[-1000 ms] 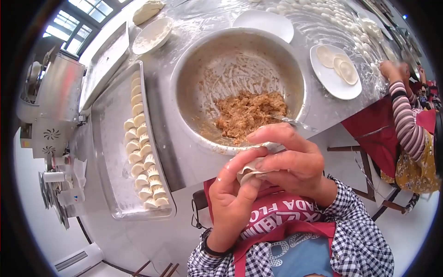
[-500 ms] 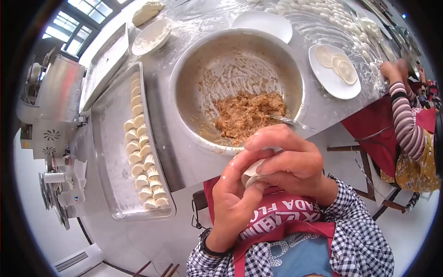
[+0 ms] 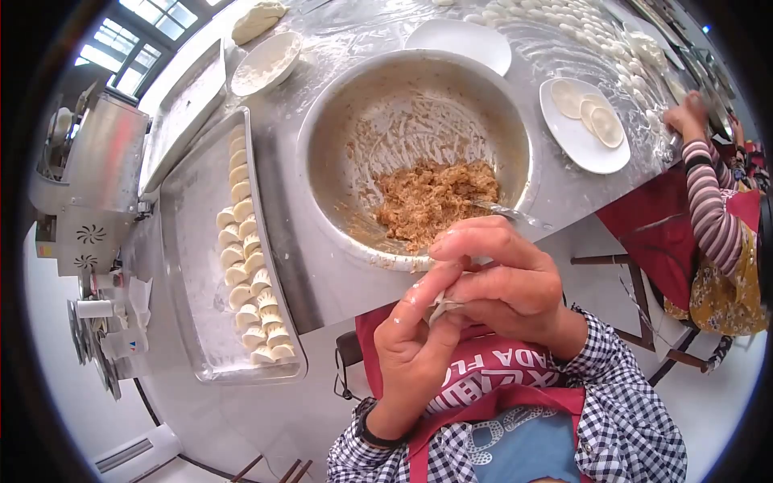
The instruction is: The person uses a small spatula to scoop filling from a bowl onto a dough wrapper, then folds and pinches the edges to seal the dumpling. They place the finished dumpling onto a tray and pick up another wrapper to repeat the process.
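A dumpling is pinched between my two hands in front of my apron, mostly covered by the fingers. My left hand closes on it from the left, thumb and forefinger pressed on its edge. From the right, my right hand grips the same dumpling, its fingers arched over the top. Just beyond the hands stands a large metal bowl with brown minced filling in it. The handle of a metal utensil leans over the bowl's near right rim.
To the left, a metal tray bears rows of folded dumplings. Round wrappers lie on a white plate at right. A flour bowl and another plate stand farther back. A co-worker's hand is at the far right.
My fingers have closed farther over the wrapper, which is folded tighter and less visible now. The co-worker's hand has shifted slightly.
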Tool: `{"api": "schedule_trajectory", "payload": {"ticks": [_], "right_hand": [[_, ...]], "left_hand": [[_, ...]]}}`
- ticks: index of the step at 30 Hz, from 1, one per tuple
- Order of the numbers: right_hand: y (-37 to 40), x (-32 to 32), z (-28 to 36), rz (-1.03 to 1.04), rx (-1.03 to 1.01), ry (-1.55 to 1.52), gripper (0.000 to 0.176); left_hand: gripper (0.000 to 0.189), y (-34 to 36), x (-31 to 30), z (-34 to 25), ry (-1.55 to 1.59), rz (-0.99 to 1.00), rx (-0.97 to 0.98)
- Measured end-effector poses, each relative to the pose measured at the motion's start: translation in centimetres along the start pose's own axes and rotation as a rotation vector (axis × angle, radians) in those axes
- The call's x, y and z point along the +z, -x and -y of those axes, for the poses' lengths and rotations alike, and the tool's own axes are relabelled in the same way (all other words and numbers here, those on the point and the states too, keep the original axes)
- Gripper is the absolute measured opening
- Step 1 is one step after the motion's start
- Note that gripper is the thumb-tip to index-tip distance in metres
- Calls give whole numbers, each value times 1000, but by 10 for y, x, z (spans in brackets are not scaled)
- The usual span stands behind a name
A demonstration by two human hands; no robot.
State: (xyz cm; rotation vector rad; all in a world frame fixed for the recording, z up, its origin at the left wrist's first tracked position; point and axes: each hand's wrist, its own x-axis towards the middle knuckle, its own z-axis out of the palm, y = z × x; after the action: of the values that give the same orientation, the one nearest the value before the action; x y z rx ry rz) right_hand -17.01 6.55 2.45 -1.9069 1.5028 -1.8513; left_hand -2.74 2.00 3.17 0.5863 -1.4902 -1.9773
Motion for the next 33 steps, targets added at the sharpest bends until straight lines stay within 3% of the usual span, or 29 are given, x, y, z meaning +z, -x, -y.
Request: {"api": "schedule_trajectory", "payload": {"ticks": [4, 11, 13, 17, 20, 22, 23, 25, 29, 33], "right_hand": [[-6, -2, 5, 36, 31, 49, 18], [2, 0, 2, 16, 40, -27, 17], [5, 3, 1, -14, 67, -43, 16], [5, 8, -1, -83, 42, 17, 15], [4, 6, -2, -51, 8, 76, 14], [4, 3, -2, -7, -10, 108, 14], [5, 3, -2, -3, 0, 98, 14], [6, 2, -2, 0, 10, 86, 14], [5, 1, 1, 9, 90, 8, 14], [2, 3, 4, -29, 122, 49, 14]], "left_hand": [[46, -1, 0, -7, 95, 6, -90], [46, -5, 5, -7, 85, -8, -72], [42, -5, 4, -4, 319, -54, -253], [44, -1, 1, 7, 629, -41, -241], [42, -1, 1, 8, 514, -83, -219], [40, 1, 2, 8, 214, -112, -138], [40, 1, 3, 8, 214, -112, -138], [38, 1, 5, 7, -96, -83, 20], [41, 1, 1, 9, -175, -46, 64], [44, 0, 7, 3, -45, -107, -39]]}}
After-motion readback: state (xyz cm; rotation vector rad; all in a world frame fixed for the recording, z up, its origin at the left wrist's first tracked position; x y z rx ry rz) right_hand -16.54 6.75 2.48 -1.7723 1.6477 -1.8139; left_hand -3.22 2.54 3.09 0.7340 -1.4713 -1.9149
